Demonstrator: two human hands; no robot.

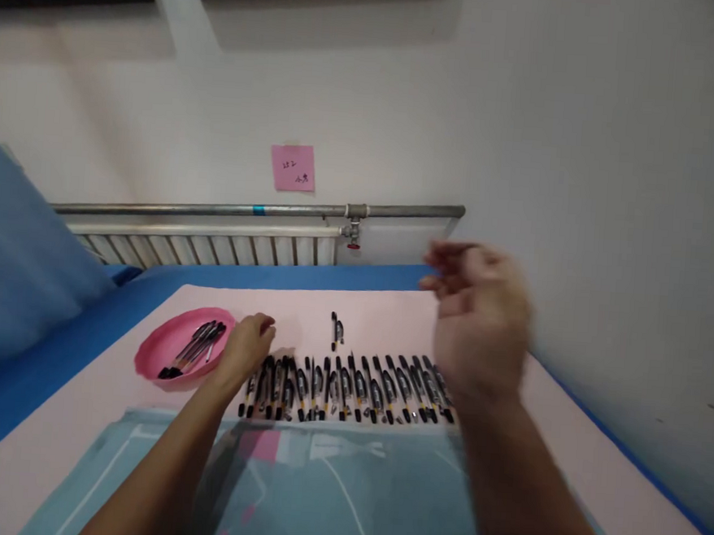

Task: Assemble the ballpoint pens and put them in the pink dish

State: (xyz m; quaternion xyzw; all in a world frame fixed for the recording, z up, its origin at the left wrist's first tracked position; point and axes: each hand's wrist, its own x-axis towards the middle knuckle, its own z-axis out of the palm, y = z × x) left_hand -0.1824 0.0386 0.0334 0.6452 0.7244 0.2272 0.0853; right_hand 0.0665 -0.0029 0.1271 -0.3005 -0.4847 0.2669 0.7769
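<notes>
A long row of black pens (349, 385) lies side by side across the pink table sheet (565, 445). My left hand (247, 345) rests at the row's left end, fingers curled down over the first pens; whether it grips one is hidden. My right hand (481, 325) is raised in the air above the row's right end, smeared by motion, its fingers loosely bent and nothing visible in them. One single black pen (336, 329) lies apart, just behind the row. A pink bowl (161, 347) at the left holds several more black pens.
A pale blue printed sheet (329, 494) covers the near part of the table. Blue cloth borders the pink sheet on the left and back. A radiator (212, 245) and metal pipe run along the wall behind, with a pink sticky note (292, 168) above.
</notes>
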